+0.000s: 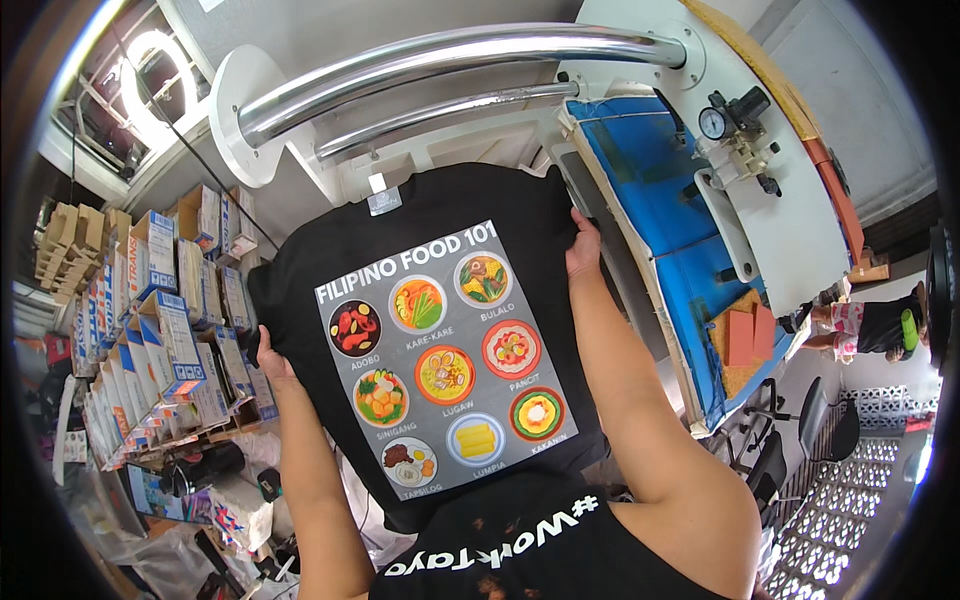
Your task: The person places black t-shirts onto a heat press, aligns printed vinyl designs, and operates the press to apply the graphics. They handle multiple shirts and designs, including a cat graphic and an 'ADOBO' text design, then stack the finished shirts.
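Observation:
A black T-shirt is stretched out flat in front of me, its collar at the far end with a small label. Its front carries a grey printed panel with white lettering and several round pictures of food dishes. My left hand grips the shirt's left side just below the sleeve. At the right sleeve, my right hand is closed on the cloth, thumb on top. The fingers of both hands are partly hidden behind the fabric. The near hem reaches my own black top.
A white machine with a chrome bar, a blue padded panel and a pressure gauge stands beyond and right. Boxes of packets fill the left side. Black chairs and another person are at far right.

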`<state>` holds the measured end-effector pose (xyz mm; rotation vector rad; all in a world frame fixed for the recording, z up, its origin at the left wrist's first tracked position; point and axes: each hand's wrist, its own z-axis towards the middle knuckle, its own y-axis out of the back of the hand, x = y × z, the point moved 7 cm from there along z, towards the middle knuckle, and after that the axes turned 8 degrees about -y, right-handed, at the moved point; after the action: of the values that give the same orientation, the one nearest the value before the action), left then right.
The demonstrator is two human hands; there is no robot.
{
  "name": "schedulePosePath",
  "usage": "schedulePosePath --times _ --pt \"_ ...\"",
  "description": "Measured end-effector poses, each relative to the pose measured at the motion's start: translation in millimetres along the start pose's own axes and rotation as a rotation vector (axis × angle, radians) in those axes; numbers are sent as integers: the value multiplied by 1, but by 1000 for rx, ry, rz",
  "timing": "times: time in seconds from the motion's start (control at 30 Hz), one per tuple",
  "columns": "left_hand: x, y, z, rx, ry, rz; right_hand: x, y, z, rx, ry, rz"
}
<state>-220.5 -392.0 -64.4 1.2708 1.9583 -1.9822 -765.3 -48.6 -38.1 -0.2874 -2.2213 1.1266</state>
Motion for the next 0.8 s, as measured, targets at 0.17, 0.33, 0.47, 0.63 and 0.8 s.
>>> schedulePosePath --times 0.17,0.33,0.47,0.63,0.8 --pt "-22 30 0 -205 -169 85 25 35 18 -213 312 -194" --pt "-27 16 -17 -547 -360 57 8 10 4 -59 44 -49" --pt "-16 -5 -18 -377 -218 -191 18 15 13 27 24 34" --pt "-14 -8 -14 -383 -253 -143 25 15 8 39 58 39" --pt "-27 40 -2 -479 -298 50 26 12 0 -154 209 -38"
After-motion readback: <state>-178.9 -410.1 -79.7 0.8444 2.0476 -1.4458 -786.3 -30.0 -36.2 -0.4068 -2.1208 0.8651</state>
